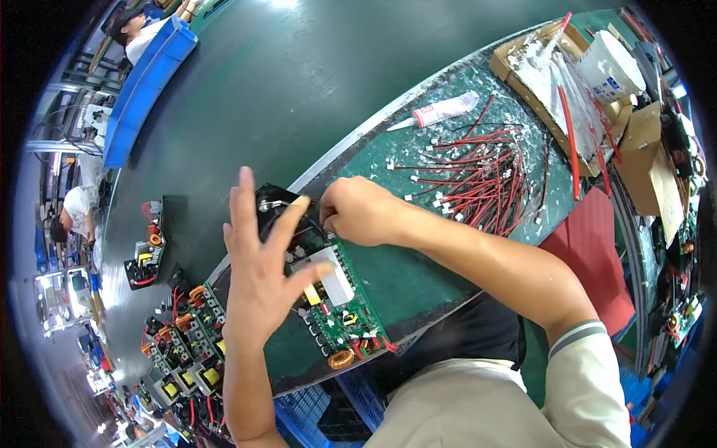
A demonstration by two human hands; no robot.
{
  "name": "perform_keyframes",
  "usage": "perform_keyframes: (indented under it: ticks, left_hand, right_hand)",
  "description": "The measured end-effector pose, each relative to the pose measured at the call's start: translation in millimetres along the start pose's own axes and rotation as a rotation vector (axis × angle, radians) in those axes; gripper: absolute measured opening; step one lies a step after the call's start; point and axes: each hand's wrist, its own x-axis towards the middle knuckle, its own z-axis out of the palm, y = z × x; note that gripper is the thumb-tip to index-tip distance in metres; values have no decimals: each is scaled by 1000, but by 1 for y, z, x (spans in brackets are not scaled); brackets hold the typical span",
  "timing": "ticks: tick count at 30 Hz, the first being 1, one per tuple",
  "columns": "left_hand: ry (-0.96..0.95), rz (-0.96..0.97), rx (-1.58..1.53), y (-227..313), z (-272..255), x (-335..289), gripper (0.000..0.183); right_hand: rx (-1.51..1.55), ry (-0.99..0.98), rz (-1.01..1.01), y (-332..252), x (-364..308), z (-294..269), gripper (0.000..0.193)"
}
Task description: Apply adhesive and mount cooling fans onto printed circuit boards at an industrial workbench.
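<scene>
A green circuit board (364, 308) lies in front of me, carrying a pale metal plate (342, 282), capacitors and a copper coil (341, 360) at its near end. Over its left side my left hand (258, 265) is spread, fingers apart; whether a fingertip touches the board cannot be seen. My right hand (360, 211) has its fingers curled together at the board's far end, beside a black part (272, 196). Whatever sits in that pinch is hidden. Right of this hand lies a pile of red and black wires (485, 179) with white connectors.
A glue tube (444, 110) lies beyond the wires. At the right stand a cardboard tray (515, 63), a white bucket (609, 67) and a red sheet (594, 257). More assembled boards (187, 343) crowd the left. A blue bin (149, 93) and other people are farther off.
</scene>
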Motion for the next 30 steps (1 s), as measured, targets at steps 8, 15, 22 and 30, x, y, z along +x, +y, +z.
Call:
perform_keyframes:
  ticks: [8,15,22,30]
  left_hand:
    - [147,126,155,-11,9,12,56]
    - [146,126,9,-12,17,11,48]
    - [-174,-24,184,14,-13,14,67]
    - [-213,-54,167,22,-10,9,73]
  right_hand:
    - [12,-12,-45,4,4,-8,19]
    - [10,27,-53,6,0,-2,16]
    - [23,51,-86,10,-5,6,16]
    - [77,102,-80,9,-12,15,13]
